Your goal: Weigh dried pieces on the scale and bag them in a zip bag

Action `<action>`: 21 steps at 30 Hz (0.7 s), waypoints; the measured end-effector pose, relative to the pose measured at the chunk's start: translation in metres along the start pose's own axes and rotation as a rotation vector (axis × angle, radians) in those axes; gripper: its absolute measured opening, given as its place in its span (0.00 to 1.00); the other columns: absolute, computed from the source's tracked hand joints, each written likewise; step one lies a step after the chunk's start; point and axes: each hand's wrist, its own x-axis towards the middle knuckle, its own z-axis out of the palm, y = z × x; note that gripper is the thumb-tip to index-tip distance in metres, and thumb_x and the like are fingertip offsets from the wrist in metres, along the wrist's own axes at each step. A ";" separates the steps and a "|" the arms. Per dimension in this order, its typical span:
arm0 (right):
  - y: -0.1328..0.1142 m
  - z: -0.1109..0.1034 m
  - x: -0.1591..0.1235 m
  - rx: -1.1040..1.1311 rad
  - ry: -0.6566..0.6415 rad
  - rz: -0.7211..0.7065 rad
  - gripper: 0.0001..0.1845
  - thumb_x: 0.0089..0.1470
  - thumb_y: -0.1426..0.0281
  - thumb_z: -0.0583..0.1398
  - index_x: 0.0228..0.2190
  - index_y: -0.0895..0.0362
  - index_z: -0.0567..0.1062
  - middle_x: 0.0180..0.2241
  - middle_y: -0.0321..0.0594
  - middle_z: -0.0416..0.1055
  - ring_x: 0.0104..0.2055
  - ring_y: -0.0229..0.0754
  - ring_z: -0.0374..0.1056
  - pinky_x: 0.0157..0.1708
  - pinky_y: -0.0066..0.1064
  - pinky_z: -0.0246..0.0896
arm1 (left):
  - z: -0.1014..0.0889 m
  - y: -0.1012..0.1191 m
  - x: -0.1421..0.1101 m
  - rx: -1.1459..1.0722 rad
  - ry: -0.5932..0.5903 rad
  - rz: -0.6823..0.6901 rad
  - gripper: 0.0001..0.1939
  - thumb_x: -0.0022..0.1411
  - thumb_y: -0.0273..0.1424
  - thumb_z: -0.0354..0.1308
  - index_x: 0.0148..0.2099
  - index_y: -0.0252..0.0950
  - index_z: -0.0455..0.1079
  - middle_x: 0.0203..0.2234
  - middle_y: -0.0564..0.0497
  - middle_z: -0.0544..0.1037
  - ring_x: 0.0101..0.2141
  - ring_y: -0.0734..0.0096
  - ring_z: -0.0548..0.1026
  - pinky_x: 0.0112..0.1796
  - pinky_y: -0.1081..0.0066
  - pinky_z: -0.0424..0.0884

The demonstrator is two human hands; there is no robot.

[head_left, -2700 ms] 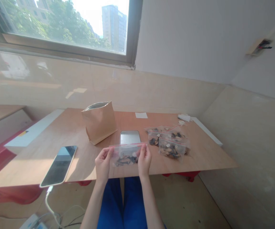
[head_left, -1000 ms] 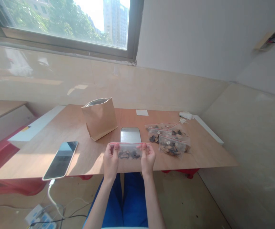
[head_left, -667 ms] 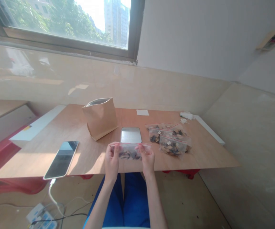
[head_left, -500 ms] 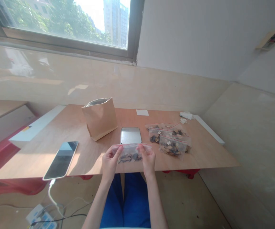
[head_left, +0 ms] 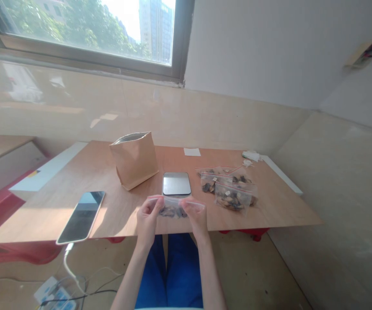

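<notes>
My left hand [head_left: 147, 221] and right hand [head_left: 197, 219] are pinching a clear zip bag [head_left: 173, 202] by the two ends of its red-lined top edge, fingers curled in, neither hand spread. The bag sits right between them, its long axis running side to side and dipping slightly toward my right. Dark dried pieces [head_left: 173, 212] sag along the bottom. Neither hand is clearly nearer. Just beyond my hands, a flat metal-topped scale [head_left: 176, 184] sits on the desk [head_left: 44, 224]. Ahead to the right lie two filled zip bags [head_left: 229, 191]; ahead to the left stands a kraft paper pouch [head_left: 134, 161], with a smartphone [head_left: 81, 216] nearer my left.
</notes>
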 end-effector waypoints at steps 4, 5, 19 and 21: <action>-0.003 0.004 -0.001 -0.025 0.006 -0.002 0.12 0.45 0.61 0.63 0.22 0.58 0.77 0.19 0.35 0.70 0.21 0.35 0.63 0.21 0.26 0.59 | -0.003 0.002 0.002 0.002 -0.088 -0.046 0.17 0.47 0.42 0.63 0.31 0.32 0.75 0.33 0.45 0.77 0.33 0.66 0.75 0.34 0.71 0.72; -0.004 0.004 -0.001 -0.031 0.013 -0.004 0.12 0.45 0.62 0.63 0.22 0.58 0.77 0.20 0.35 0.70 0.21 0.36 0.63 0.22 0.26 0.59 | -0.004 0.003 0.002 0.014 -0.101 -0.063 0.16 0.46 0.41 0.64 0.32 0.32 0.76 0.33 0.45 0.77 0.34 0.65 0.75 0.34 0.70 0.72; 0.000 0.007 -0.001 -0.019 -0.022 -0.029 0.09 0.47 0.65 0.62 0.23 0.58 0.77 0.24 0.36 0.71 0.27 0.37 0.67 0.29 0.28 0.62 | -0.004 0.012 0.002 0.107 -0.166 -0.034 0.13 0.49 0.40 0.62 0.32 0.35 0.76 0.31 0.47 0.78 0.34 0.65 0.76 0.35 0.71 0.72; 0.000 0.008 -0.002 -0.031 -0.048 -0.062 0.08 0.47 0.65 0.62 0.24 0.57 0.77 0.25 0.36 0.71 0.29 0.38 0.67 0.30 0.28 0.62 | -0.004 0.015 0.001 0.120 -0.215 -0.023 0.13 0.49 0.40 0.62 0.31 0.34 0.76 0.30 0.47 0.78 0.34 0.65 0.75 0.35 0.71 0.73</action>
